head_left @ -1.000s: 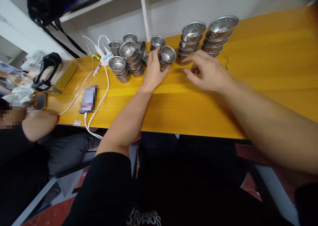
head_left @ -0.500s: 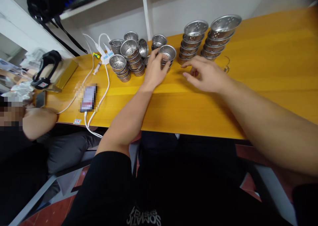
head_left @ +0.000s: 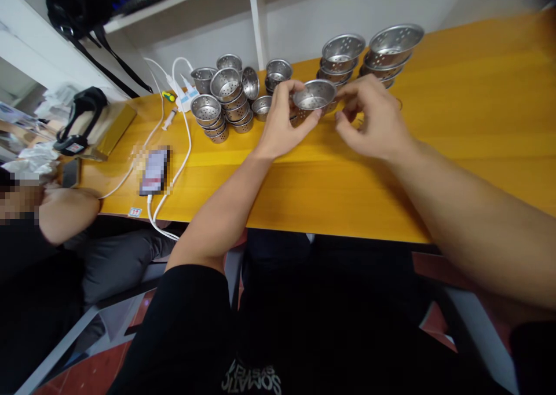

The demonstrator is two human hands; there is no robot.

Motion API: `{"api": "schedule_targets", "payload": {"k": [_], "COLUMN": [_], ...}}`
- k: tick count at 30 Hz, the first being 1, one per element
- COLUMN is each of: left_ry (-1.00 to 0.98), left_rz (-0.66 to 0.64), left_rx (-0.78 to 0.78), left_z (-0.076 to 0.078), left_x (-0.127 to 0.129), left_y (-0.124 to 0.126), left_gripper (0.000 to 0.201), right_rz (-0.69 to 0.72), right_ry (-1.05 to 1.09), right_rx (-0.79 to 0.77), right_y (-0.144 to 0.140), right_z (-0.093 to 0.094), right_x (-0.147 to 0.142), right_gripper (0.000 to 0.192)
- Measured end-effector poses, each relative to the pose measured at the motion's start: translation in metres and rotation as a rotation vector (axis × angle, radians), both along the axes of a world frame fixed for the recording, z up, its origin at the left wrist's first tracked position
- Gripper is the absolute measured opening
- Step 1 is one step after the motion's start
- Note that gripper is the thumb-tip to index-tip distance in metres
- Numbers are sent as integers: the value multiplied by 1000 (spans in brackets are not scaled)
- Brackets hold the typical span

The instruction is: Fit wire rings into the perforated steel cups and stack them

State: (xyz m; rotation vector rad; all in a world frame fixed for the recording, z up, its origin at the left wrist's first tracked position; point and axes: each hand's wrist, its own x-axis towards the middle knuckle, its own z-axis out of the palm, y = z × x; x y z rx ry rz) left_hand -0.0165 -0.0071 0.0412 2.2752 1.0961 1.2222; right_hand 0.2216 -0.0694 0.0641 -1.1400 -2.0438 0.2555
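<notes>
My left hand (head_left: 286, 117) grips a perforated metal cup (head_left: 315, 97) by its side, thumb at the front and fingers at the back. To the right of that cup is my right hand (head_left: 373, 117), thumb and fingers curved and apart; whether a fingertip touches the rim I cannot tell. Behind my hands rise two tall stacks of similar cups, a middle stack (head_left: 343, 50) and a right stack (head_left: 395, 44), their lower parts partly hidden by my right hand. A shorter stack (head_left: 278, 70) stands behind my left hand.
More cup stacks (head_left: 226, 85) are grouped on the left, one cup (head_left: 250, 83) tipped sideways. A phone (head_left: 155, 171) with white cables, a power strip (head_left: 187, 98) and a syringe (head_left: 169, 119) lie on the yellow table (head_left: 330, 198). Another person's arm (head_left: 69, 212) rests at far left.
My left hand has lifted the cup and carried it to the right. My right hand has moved slightly right, its fingers now near the cup's rim.
</notes>
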Motion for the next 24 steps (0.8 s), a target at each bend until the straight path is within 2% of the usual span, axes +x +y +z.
{"api": "schedule_targets", "payload": {"k": [3,6,9,11,13,18,24], "left_ry": [-31,-101,-114,-116,-133,-215,-182], "left_rz": [-73,-169,-285,-352,-389,-392,-371], "left_rx": [-30,-30,-93,-140,-177,-219,-273], "left_z": [-12,-24,-31,-32,-32,-28,-30], "left_x": [4,4,4,4,4,4,2], "left_y": [5,15,21,22,21,21,23], "left_gripper": [88,100,102,101,97,91,83], "right_rz": [-19,11,191,328,389,321,253], "right_ry": [7,52,84,61,53,79,107], "right_rx": [50,86,108,80,37,-6,-67], "right_y": [2,7,12,14,14,16,18], "right_z": [-1,-4,-9,-12,-16,-19,-18], "right_x": [5,6,3,0,-2,-1,3], "right_gripper": [38,39,43,38,30,15,32]}}
